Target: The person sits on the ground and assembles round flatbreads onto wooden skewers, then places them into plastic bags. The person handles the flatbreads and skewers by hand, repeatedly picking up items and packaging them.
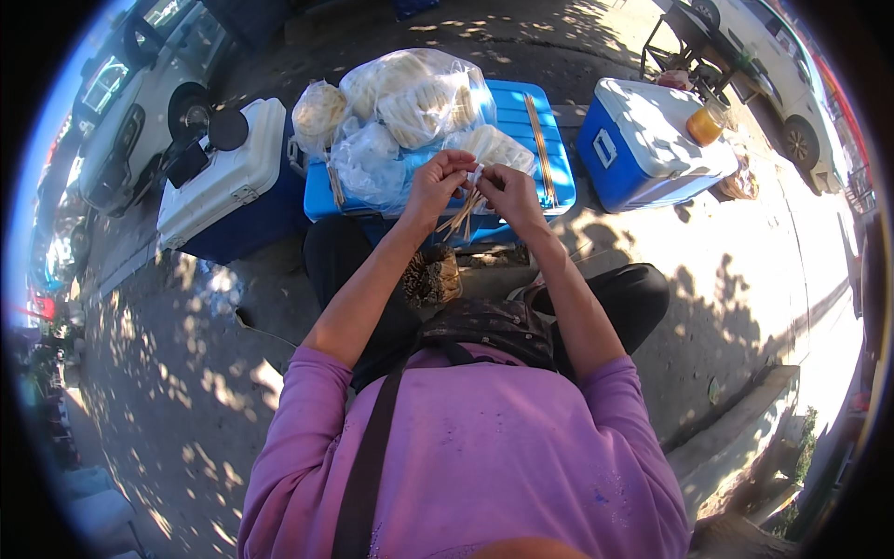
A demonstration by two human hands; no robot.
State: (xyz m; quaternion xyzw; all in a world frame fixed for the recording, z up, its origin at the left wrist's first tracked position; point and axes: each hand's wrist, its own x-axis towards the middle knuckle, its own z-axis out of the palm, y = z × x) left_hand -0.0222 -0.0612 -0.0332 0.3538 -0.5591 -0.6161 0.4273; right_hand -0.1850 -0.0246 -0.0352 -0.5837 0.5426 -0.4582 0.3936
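Observation:
My left hand (436, 186) and my right hand (512, 196) meet over the near edge of a blue cooler (511, 98). Fingers of both are pinched around a small white piece (476, 174), too small to tell its kind. Thin pale sticks (456, 224) hang fanned out just below the fingers; which hand grips them is partly hidden. On the cooler lid, just beyond my hands, sit clear plastic bags (410, 98) filled with pale, stringy bundles. Another clear bag (494, 147) lies right behind my right hand.
Long brown sticks (538, 140) lie along the lid's right side. A white-lidded cooler (223, 172) stands to the left, carrying a dark round object (227, 129). Right stands another cooler (643, 140) with an amber jar (706, 124). A dark waist bag (489, 331) rests on my lap.

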